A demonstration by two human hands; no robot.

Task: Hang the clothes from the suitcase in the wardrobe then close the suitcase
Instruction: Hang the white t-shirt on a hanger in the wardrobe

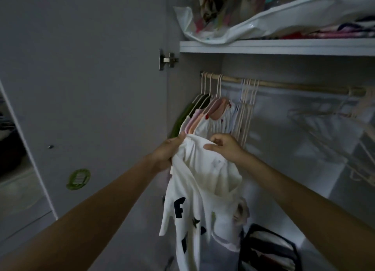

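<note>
Two bare forearms reach forward from the near edge into an open wardrobe [203,108]. Between them hangs a white garment [203,189] with dark block letters on its lower front. The left hand [168,151] grips the garment's top edge on the left, fingers curled round the bunched cloth. The right hand [225,145] pinches the same top edge on the right, thumb pointing left. Low and to the right, a dark-edged bag [269,248] sits on the wardrobe floor.

Just beyond the hands, clothes on pale hangers [209,108] crowd the left end of a wooden rail [284,85], some pink, one green. Bare hangers [248,108] hang beside them, more at the far right. On the left stands the open grey door [91,88], a green sticker [78,179] low on it. Above the rail, a white shelf [274,47] holds a clear plastic bag [263,14] stuffed with fabric.
</note>
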